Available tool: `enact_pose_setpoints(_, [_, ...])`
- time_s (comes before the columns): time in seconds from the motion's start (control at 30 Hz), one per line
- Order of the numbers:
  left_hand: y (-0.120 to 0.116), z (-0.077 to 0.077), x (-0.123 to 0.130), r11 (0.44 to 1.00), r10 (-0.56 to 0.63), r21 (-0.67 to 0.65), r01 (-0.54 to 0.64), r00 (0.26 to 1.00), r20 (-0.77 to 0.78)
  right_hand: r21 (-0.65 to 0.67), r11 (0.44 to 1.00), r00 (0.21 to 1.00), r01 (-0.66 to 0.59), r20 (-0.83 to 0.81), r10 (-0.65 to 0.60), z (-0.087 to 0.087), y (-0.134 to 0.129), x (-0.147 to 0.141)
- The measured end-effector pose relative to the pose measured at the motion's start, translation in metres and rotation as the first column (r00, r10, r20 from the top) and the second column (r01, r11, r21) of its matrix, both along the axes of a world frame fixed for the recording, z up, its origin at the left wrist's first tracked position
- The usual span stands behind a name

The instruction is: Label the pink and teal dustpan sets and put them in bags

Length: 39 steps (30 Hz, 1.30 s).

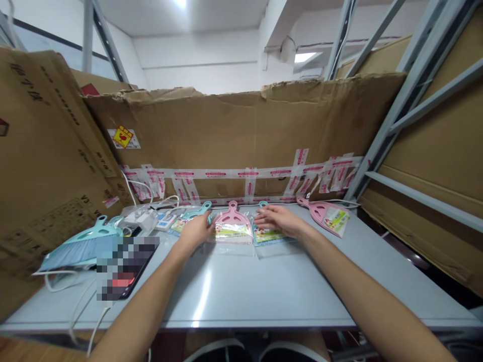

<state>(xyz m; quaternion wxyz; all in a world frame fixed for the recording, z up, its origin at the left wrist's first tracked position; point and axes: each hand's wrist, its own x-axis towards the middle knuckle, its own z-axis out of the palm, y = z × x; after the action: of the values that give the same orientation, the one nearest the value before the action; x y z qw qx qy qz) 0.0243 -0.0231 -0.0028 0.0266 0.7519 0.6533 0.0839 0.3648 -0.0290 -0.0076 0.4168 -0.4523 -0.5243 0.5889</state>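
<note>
Turquoise dustpan (185, 219) partly covered by left hand (196, 231), fingers' grip unclear; second turquoise dustpan (266, 237) by right hand (278, 219), fingers loosely open. Pink dustpan (233, 218) seen between.

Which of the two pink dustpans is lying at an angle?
The pink dustpan at far right: its handle slants leftward, while the middle pink one points straight away.
</note>
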Motion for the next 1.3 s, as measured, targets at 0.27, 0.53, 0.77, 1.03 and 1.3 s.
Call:
enact_pose_setpoints(0.27, [0.016, -0.003, -0.011, 0.979, -0.032, 0.197, -0.051, 0.918, 0.394, 0.601, 0.789, 0.073, 0.127, 0.787, -0.612, -0.001, 0.023, 0.1])
enact_pose_setpoints(0.53, [0.039, -0.002, -0.024, 0.975, 0.017, -0.043, -0.22, -0.117, 0.993, 0.452, 0.888, -0.103, 0.079, 0.89, -0.444, -0.04, 0.039, 0.126])
enact_pose_setpoints(0.77, [0.046, 0.006, -0.051, 0.911, 0.047, -0.165, -0.378, -0.303, 0.952, 0.449, 0.893, -0.035, 0.036, 0.893, -0.448, -0.033, 0.045, 0.135])
enact_pose_setpoints(1.03, [0.038, 0.013, -0.032, 0.919, -0.061, -0.016, -0.394, -0.181, 0.982, 0.468, 0.883, 0.094, -0.043, 0.881, -0.463, -0.02, 0.033, 0.107])
enact_pose_setpoints(1.3, [-0.005, 0.011, 0.01, 0.834, -0.132, -0.096, 0.544, 0.366, 0.921, 0.485, 0.869, 0.1, -0.103, 0.874, -0.476, -0.007, 0.026, 0.087])
